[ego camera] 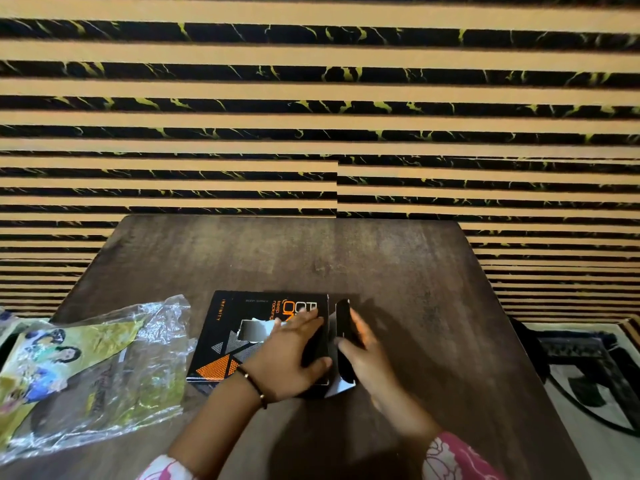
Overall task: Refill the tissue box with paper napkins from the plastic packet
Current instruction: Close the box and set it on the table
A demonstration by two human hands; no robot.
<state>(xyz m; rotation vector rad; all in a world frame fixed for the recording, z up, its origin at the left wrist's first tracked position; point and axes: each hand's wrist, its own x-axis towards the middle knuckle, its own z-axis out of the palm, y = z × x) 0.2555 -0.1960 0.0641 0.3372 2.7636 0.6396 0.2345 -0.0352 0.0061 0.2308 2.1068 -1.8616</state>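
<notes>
Left hand (294, 358) lies flat, fingers spread, pressing the top of the black tissue box (242, 337) mid-table (398, 271). Right hand (363, 344), fingers straight, pushes the box's end flap (343, 337). Plastic packet (93, 372) lies left of it.

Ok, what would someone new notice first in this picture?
Probably the black box mid-table, with orange triangles and a torn opening on top. The left hand lies on it while the right hand works the end flap. Left of it lies a crinkled clear packet.
</notes>
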